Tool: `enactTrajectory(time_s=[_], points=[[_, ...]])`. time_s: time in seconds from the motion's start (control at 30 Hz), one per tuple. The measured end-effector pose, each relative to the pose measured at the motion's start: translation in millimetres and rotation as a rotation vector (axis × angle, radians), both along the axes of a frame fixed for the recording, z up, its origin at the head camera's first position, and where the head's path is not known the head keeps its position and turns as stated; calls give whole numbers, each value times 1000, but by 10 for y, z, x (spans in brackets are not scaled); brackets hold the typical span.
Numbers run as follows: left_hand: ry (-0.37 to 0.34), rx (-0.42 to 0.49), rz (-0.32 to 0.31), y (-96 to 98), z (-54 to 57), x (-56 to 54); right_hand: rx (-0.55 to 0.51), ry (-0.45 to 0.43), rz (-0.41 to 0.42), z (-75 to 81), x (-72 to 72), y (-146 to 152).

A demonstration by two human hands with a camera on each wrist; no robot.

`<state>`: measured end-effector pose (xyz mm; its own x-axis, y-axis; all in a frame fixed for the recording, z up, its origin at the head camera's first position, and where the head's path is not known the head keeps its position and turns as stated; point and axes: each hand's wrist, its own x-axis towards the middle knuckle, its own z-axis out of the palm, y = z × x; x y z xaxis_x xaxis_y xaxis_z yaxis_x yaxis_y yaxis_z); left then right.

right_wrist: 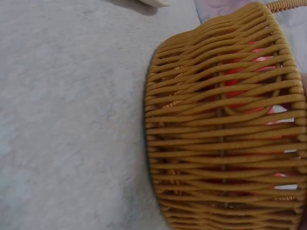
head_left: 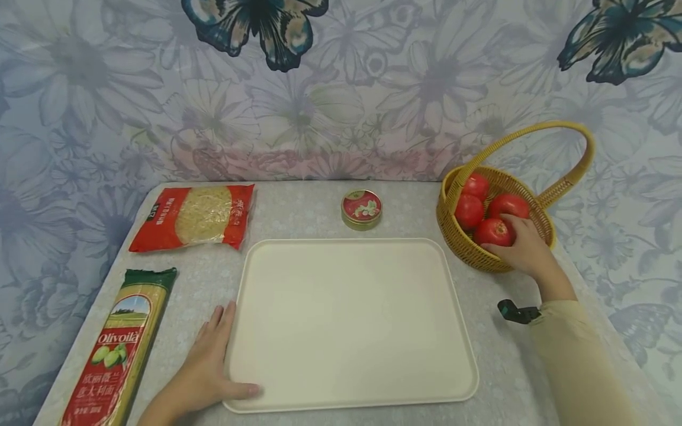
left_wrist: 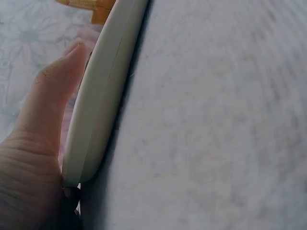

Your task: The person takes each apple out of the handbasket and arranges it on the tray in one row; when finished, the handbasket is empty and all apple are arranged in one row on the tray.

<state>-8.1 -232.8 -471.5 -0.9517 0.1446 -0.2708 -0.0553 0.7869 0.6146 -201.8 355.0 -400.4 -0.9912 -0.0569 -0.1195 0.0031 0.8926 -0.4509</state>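
Inside the yellow wicker basket (head_left: 476, 260) at the right, my right hand (head_left: 524, 245) grips the front tomato (head_left: 493, 232), thumb on its near side and fingers on its far side. Other red tomatoes (head_left: 469, 211) lie around it. From the right wrist view, the woven basket wall (right_wrist: 225, 129) hides the fingers. My left hand (head_left: 208, 361) rests at the left edge of a cream rectangular tray (head_left: 351, 325), with fingers stretched along the outside and the thumb over the near left corner. The left wrist view shows the thumb (left_wrist: 53, 91) straight beside the tray's rim (left_wrist: 98, 96).
A red bag of yellow pasta (head_left: 205, 216) lies at the back left. In front of it is a long Olivoilà spaghetti pack (head_left: 114, 355). A small round tin (head_left: 362, 209) stands behind the tray. The basket's tall handle (head_left: 572, 130) leans out to the right.
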Motion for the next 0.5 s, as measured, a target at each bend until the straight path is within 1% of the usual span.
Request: enactTrajectory(time_s=[0.1, 0.2, 0.23, 0.33, 0.5], points=[[8, 25, -22, -26, -9, 4, 16, -30, 8, 15, -33, 1], [-2, 15, -31, -39, -22, 2, 30, -39, 9, 19, -45, -1], [3, 12, -37, -43, -29, 1, 33, -48, 2, 22, -47, -3], [-13, -10, -39, -44, -34, -4, 44, -81, -18, 25, -59, -10], [-15, -2, -51, -55, -53, 2, 48, -118, -26, 27, -93, -15]])
